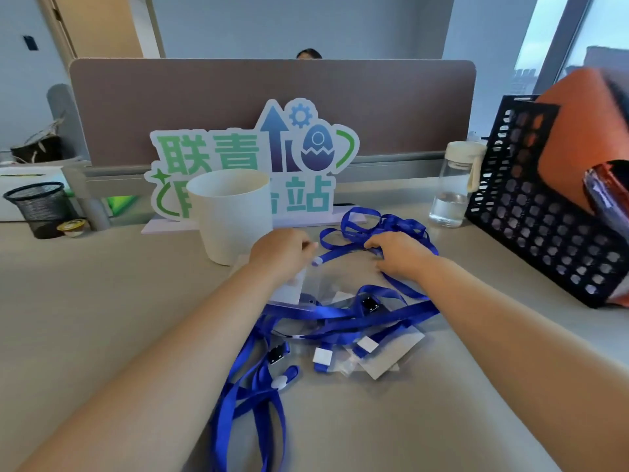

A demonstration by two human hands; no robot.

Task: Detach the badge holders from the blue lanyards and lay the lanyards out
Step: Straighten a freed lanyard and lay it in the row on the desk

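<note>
Looking down from the head camera, a grey desk (102, 318) runs to a brown partition (272, 103). A white cup (231, 216) stands just beyond the left hand (280, 252), partly hiding a green and blue cut-out sign (252, 155) behind it. A clear water bottle (456, 185) stands to the right of the sign. Next to it is a black perforated file rack (544, 226) holding an orange folder (578, 137). A black mesh bin (39, 207) sits far left.

The blue lanyards (340, 315) lie tangled in the middle of the desk between the forearms. Clear badge holders (388, 352) are still mixed in at the heap's near right edge. Long loops trail from the heap towards the viewer at lower left, and a loose coil lies past the right hand (400, 255).

One strap (343, 252) stretches nearly level between the hands, its white-tipped end towards the left hand. The right hand's fingers curl down and pinch this strap. The left hand's fingers are curled beside the white tip, above another clear holder (292, 287). Whether they grip the tip or the holder cannot be told.
</note>
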